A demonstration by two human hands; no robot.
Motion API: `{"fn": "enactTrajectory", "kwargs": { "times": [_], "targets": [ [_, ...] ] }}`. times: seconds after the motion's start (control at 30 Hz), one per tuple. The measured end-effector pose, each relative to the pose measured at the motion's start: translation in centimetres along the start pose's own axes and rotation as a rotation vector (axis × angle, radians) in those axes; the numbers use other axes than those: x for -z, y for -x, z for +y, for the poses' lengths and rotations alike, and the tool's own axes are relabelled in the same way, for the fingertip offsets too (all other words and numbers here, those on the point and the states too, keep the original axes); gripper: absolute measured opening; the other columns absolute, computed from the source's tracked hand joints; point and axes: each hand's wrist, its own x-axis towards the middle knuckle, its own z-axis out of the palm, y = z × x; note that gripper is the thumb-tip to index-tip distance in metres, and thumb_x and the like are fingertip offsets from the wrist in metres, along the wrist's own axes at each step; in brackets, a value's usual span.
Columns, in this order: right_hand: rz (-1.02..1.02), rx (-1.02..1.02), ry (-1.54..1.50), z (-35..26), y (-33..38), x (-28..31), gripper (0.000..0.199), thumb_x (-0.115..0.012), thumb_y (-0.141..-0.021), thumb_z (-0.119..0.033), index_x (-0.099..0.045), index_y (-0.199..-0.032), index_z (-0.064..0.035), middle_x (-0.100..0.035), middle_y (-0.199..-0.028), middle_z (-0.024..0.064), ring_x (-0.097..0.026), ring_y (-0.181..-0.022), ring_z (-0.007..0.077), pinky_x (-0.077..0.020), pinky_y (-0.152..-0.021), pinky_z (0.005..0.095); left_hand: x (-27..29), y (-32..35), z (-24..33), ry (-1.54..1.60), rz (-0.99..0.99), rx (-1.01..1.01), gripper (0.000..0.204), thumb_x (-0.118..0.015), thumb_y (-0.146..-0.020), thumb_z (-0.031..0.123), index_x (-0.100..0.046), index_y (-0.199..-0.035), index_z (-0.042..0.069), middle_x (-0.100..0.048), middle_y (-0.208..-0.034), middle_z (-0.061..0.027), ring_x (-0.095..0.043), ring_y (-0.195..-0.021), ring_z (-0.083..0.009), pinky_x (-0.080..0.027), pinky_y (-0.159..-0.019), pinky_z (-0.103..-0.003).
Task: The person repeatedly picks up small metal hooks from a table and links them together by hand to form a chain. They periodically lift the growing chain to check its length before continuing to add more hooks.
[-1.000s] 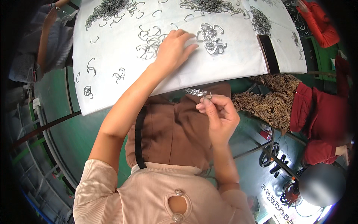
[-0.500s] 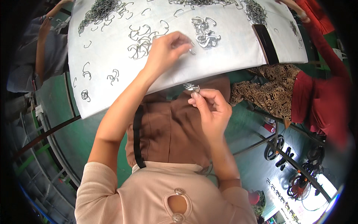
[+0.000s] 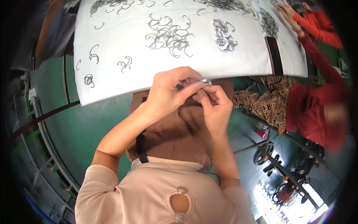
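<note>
My hands meet over my lap, just in front of the table's near edge. Between their fingertips is a small shiny metal piece [image 3: 206, 81]; its full shape is hidden by the fingers. My left hand [image 3: 173, 87] is closed, with some dark and silvery metal showing inside its curled fingers. My right hand [image 3: 217, 106] pinches at the piece with thumb and fingers, touching the left thumb. Beyond them on the white tabletop [image 3: 149, 76] lie a spread of loose C-shaped metal hooks [image 3: 169, 37] and, right of it, a tighter heap of shinier metal pieces [image 3: 225, 35].
More hooks [image 3: 231, 7] are heaped along the far side, with a few at the left, including a small tangle [image 3: 88, 80]. A dark flat phone-like object [image 3: 274, 56] lies at the right. Other people's hands [image 3: 287, 15] work at the far right; another person sits left.
My left hand has come back from beside the shinier heap to meet my right hand over my lap. The view has shifted, so the table sits slightly higher and further right.
</note>
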Motion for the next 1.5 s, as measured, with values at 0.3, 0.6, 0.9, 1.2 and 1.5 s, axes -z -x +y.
{"fn": "enactTrajectory", "kwargs": {
  "times": [0.3,0.6,0.9,1.2,1.5],
  "targets": [
    [-0.304,0.274,0.372,-4.4,-9.7,-1.5,0.012,-0.062,-0.089,-0.008,-0.064,-0.098,-0.0001,-0.065,-0.084,0.0058,-0.059,-0.062,0.0102,-0.0458,-0.055,0.0243,1.0,2.2,-3.1,0.031,-0.013,-0.072,0.013,-0.072,-0.08,0.007,-0.066,-0.091,0.004,-0.065,-0.079,-0.0081,-0.062,-0.066,-0.0188,-0.05,-0.059,-0.029],
    [-0.591,0.351,1.063,-5.5,-22.5,-13.6,0.014,-0.067,-0.08,-0.017,-0.073,-0.091,-0.0096,-0.07,-0.089,0.0111,-0.066,-0.086,0.0273,-0.0508,-0.078,0.0379,0.3,2.6,-4.2,0.086,0.003,-0.141,0.01,-0.069,-0.081,0.006,-0.063,-0.089,0.004,-0.063,-0.079,-0.0104,-0.061,-0.068,-0.0264,-0.05,-0.06,-0.035],
    [-0.759,0.427,1.023,-4.2,-21.1,-13.3,0.012,-0.066,-0.078,-0.012,-0.069,-0.084,-0.002,-0.067,-0.074,0.0111,-0.063,-0.067,0.0221,-0.0497,-0.066,0.0334,0.6,2.9,-4.5,0.074,0.025,-0.134,0.011,-0.068,-0.081,0.007,-0.061,-0.088,0.004,-0.062,-0.078,-0.0106,-0.061,-0.068,-0.0291,-0.05,-0.06,-0.037],
    [-0.565,0.483,1.073,-4.5,-19.9,-12.1,0.011,-0.062,-0.083,-0.01,-0.063,-0.09,-0.0015,-0.067,-0.09,0.0139,-0.063,-0.083,0.0302,-0.0487,-0.073,0.0379,0.6,3.4,-4.2,0.092,0.019,-0.066,0.012,-0.069,-0.081,0.004,-0.062,-0.09,0.002,-0.064,-0.079,-0.0117,-0.063,-0.065,-0.0251,-0.051,-0.059,-0.033],
    [-0.62,0.658,1.047,-2.5,-19.4,-11.5,0.024,-0.057,-0.088,-0.011,-0.068,-0.109,-0.0109,-0.067,-0.094,0.0136,-0.063,-0.087,0.0313,-0.0491,-0.081,0.0378,0.4,3.7,-3.5,0.081,0.064,-0.014,0.011,-0.069,-0.083,0.006,-0.063,-0.091,0.002,-0.064,-0.078,-0.0121,-0.062,-0.06,-0.0235,-0.051,-0.055,-0.032]
  ]
}}
